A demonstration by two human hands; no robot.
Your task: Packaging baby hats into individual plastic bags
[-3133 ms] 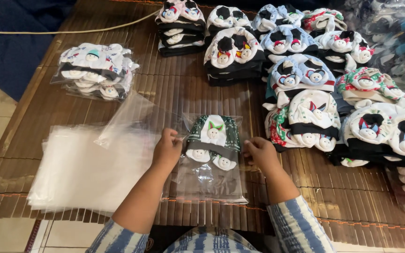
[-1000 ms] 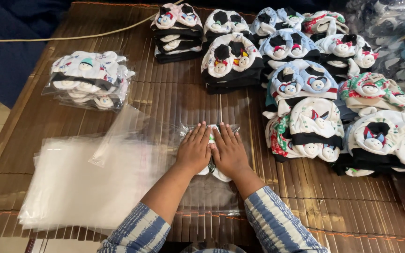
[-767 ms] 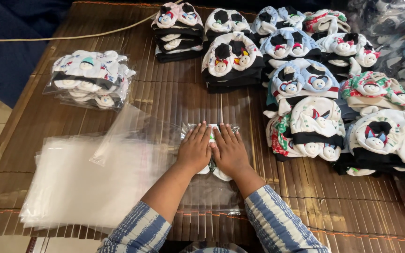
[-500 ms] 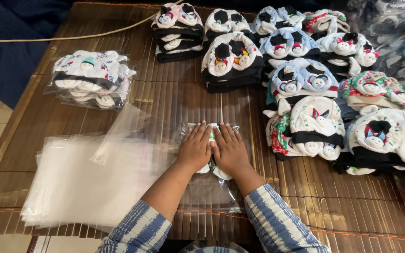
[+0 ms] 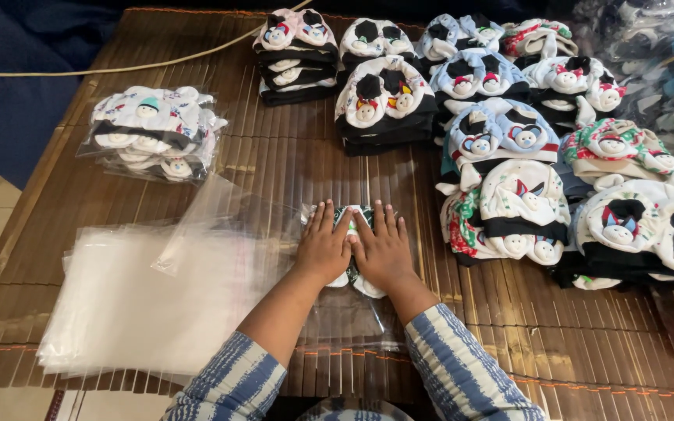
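On a brown slatted mat (image 5: 290, 156), we press both palms flat on a small patterned hat in a clear bag (image 5: 350, 265). Our left hand (image 5: 323, 248) and right hand (image 5: 382, 251) lie side by side, fingers spread, gripping nothing; the hat sits beneath them. Trapped air could shift it crooked, we judge. Empty bags (image 5: 134, 304) lie at nine o'clock, hat stacks (image 5: 509, 156) at two.

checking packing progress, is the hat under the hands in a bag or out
In: the hat lies inside a clear plastic bag, with both hands pressing flat on it.
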